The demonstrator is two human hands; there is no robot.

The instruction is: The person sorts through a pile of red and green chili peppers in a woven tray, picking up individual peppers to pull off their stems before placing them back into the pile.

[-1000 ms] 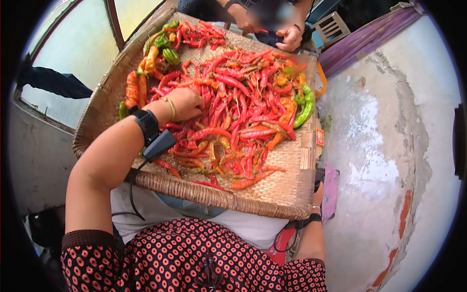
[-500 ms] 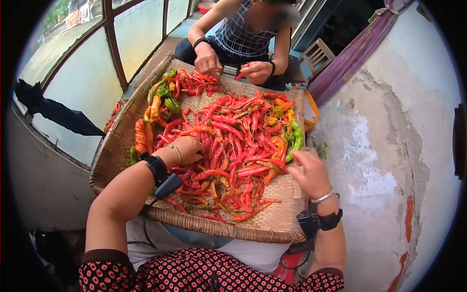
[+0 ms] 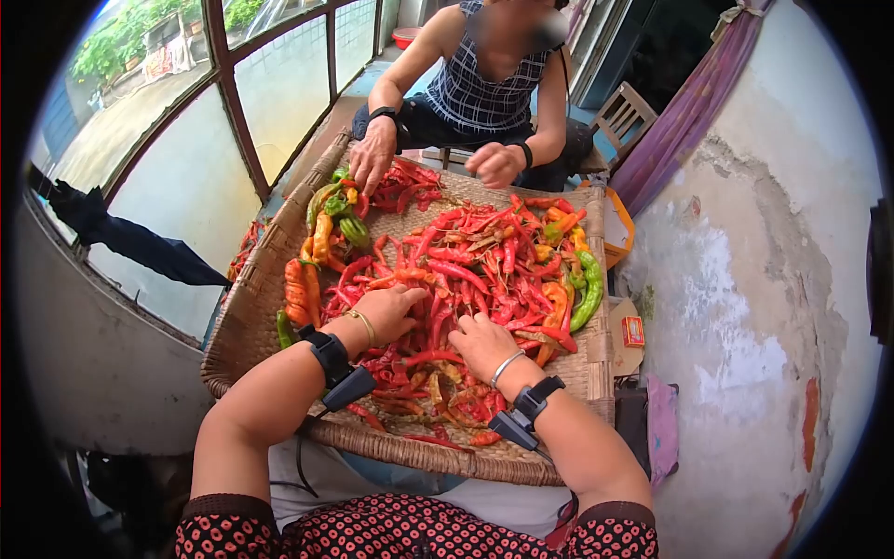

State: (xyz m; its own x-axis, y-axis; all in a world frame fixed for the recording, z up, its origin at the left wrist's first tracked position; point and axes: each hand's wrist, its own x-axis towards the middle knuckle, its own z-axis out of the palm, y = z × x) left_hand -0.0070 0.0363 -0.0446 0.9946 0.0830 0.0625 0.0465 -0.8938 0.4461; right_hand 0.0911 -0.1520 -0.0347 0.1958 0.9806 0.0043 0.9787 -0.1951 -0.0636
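The red peppers (image 3: 456, 272) lay in a wide heap across the middle of a woven basket (image 3: 438, 468), which filled the centre of the frame. The person's left hand (image 3: 389, 312) was at the heap, just left of the frame's centre, its fingers curled down among the peppers; whether they had grasped one could not be told. The right hand (image 3: 484, 347) lay on the lower middle of the heap, fingers bent and a little apart, their tips among the red pods, and it was likewise impossible to tell whether they gripped anything. A few orange peppers (image 3: 296, 291) sat along the basket's left side, with a green pepper (image 3: 354, 231) above them, while a long, curved green pepper (image 3: 589, 291) rested near the right edge. A smaller cluster of red pods lay at the upper left of the basket, where one hand of a co-worker (image 3: 372, 156) reached down at its edge; the co-worker's other hand (image 3: 496, 165) was held curled above the far rim, its contents hidden. A dark umbrella (image 3: 158, 252) hung at the left of the frame, and a purple curtain (image 3: 694, 102) at the upper right.
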